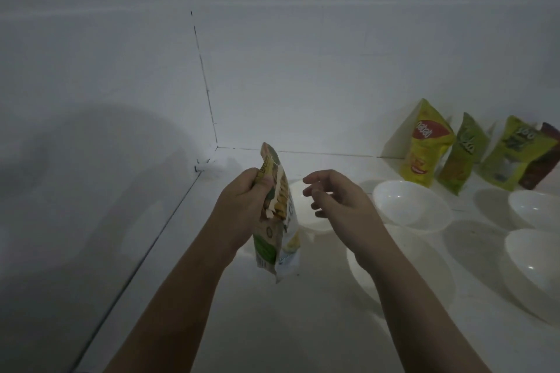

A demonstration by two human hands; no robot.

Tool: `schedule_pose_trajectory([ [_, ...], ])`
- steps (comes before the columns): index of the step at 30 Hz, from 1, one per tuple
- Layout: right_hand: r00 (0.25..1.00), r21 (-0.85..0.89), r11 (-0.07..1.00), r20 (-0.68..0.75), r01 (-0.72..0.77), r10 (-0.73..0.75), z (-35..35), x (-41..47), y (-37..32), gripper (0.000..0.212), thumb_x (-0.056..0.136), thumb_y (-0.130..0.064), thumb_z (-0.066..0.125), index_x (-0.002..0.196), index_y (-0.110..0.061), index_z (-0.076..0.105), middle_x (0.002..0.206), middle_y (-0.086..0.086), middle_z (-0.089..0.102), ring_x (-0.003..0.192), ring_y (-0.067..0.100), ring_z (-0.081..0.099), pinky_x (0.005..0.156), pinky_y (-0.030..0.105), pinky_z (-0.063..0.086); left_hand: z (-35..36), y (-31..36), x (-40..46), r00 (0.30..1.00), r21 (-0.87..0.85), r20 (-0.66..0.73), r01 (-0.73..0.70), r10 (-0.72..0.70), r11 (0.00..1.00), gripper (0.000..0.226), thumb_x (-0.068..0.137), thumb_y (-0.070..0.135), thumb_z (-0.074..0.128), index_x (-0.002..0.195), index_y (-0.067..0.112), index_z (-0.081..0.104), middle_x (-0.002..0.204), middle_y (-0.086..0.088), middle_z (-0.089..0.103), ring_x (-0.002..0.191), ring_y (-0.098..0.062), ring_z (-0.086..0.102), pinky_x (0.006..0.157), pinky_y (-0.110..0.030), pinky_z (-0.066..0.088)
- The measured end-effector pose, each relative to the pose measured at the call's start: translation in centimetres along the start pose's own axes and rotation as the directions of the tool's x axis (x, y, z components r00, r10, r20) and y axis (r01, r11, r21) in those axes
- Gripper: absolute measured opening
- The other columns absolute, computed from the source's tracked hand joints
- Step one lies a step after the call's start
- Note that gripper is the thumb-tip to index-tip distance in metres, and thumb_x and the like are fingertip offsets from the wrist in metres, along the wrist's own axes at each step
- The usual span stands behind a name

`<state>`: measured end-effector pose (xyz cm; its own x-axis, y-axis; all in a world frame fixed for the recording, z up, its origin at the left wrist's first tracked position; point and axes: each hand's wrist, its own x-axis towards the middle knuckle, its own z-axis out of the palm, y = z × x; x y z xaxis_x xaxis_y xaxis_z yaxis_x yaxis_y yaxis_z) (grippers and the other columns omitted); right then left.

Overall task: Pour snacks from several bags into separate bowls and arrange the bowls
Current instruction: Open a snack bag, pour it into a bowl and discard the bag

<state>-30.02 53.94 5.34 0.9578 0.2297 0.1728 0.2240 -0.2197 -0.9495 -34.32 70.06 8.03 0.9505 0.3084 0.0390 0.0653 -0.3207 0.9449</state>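
Bags (466, 151) along back wall (303, 70); bowls (410, 206) before them on counter (272, 327).

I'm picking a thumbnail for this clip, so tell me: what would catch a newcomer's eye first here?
First the snack bag at the centre, held upright above the white counter in the left hand, while the right hand hovers open beside it. Next, the row of four colourful bags leaning against the wall at the right. In front of them, several empty white bowls stand on the counter.
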Motion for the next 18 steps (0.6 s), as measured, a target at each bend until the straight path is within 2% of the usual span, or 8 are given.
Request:
schedule_pose_trajectory([
  [6, 0.992, 0.004, 0.992, 0.011, -0.125, 0.125, 3.7, -0.4, 0.6, 0.02, 0.099, -0.017, 0.051, 0.103, -0.03, 0.067, 0.095, -0.009, 0.07, 0.081, 0.009, 0.066, 0.075, 0.025, 0.058, -2.5, -2.7, 0.8, 0.989, 0.064, 0.12, 0.074, -0.081, 0.995, 0.033, 0.102, 0.033, 0.041, 0.103, 0.007, 0.06, 0.1, -0.013, 0.069, 0.094, -0.024, 0.066, 0.088, -0.045, 0.053],
  [9, 0.978, 0.01, 0.978, 0.012, -0.208, 0.208, 4.8, -0.7, 0.8, 0.02, 0.098, -0.019, 0.052, 0.109, -0.028, 0.066, 0.099, -0.006, 0.07, 0.082, 0.011, 0.067, 0.076, 0.026, 0.059, -3.3, -3.8, 0.8, 0.964, 0.132, 0.24, 0.086, -0.116, 0.987, 0.022, 0.102, 0.034, 0.042, 0.101, 0.018, 0.058, 0.102, -0.001, 0.067, 0.095, -0.015, 0.063, 0.085, -0.037, 0.054],
  [11, 0.964, 0.034, 0.964, 0.004, -0.265, 0.265, 5.4, -0.9, 0.9, 0.022, 0.097, -0.019, 0.054, 0.113, -0.028, 0.066, 0.1, -0.004, 0.071, 0.081, 0.012, 0.068, 0.076, 0.027, 0.06, -3.8, -4.6, 0.9, 0.939, 0.129, 0.315, 0.099, -0.135, 0.987, 0.014, 0.1, 0.033, 0.049, 0.107, 0.024, 0.056, 0.108, 0.004, 0.065, 0.098, -0.01, 0.061, 0.082, -0.029, 0.052],
  [13, 0.953, 0.044, 0.952, 0.006, -0.301, 0.301, 5.8, -1.0, 0.8, 0.024, 0.097, -0.02, 0.054, 0.117, -0.027, 0.065, 0.1, -0.002, 0.071, 0.082, 0.013, 0.069, 0.077, 0.03, 0.061, -4.2, -5.1, 1.4, 0.915, 0.037, 0.372, 0.152, -0.155, 0.988, 0.025, 0.096, 0.038, 0.056, 0.117, 0.026, 0.056, 0.114, 0.006, 0.065, 0.104, -0.011, 0.061, 0.087, -0.03, 0.051],
  [14, 0.95, 0.038, 0.949, 0.017, -0.312, 0.312, 6.0, -1.0, 0.8, 0.024, 0.098, -0.021, 0.054, 0.118, -0.028, 0.065, 0.1, -0.002, 0.071, 0.084, 0.014, 0.069, 0.077, 0.03, 0.061, -4.4, -5.3, 1.7, 0.899, -0.06, 0.396, 0.227, -0.186, 0.972, 0.031, 0.095, 0.042, 0.055, 0.121, 0.024, 0.057, 0.115, 0.002, 0.067, 0.106, -0.014, 0.063, 0.09, -0.033, 0.051],
  [16, 0.946, 0.026, 0.946, 0.05, -0.322, 0.321, 6.3, -1.2, 0.4, 0.027, 0.1, -0.022, 0.052, 0.123, -0.033, 0.061, 0.101, -0.001, 0.071, 0.087, 0.016, 0.07, 0.077, 0.029, 0.062, -4.9, -5.3, 2.2, 0.85, -0.292, 0.462, 0.416, -0.254, 0.861, 0.037, 0.099, 0.044, 0.046, 0.121, 0.019, 0.061, 0.111, -0.007, 0.072, 0.099, -0.019, 0.07, 0.082, -0.034, 0.056],
  [18, 0.944, 0.048, 0.945, 0.083, -0.323, 0.319, 6.6, -1.5, 0.1, 0.028, 0.1, -0.021, 0.051, 0.122, -0.036, 0.061, 0.1, 0.0, 0.072, 0.089, 0.019, 0.071, 0.078, 0.03, 0.062, -5.3, -5.4, 2.2, 0.807, -0.39, 0.528, 0.507, -0.265, 0.769, 0.041, 0.102, 0.041, 0.039, 0.119, 0.014, 0.065, 0.106, -0.011, 0.074, 0.093, -0.021, 0.073, 0.073, -0.034, 0.057],
])
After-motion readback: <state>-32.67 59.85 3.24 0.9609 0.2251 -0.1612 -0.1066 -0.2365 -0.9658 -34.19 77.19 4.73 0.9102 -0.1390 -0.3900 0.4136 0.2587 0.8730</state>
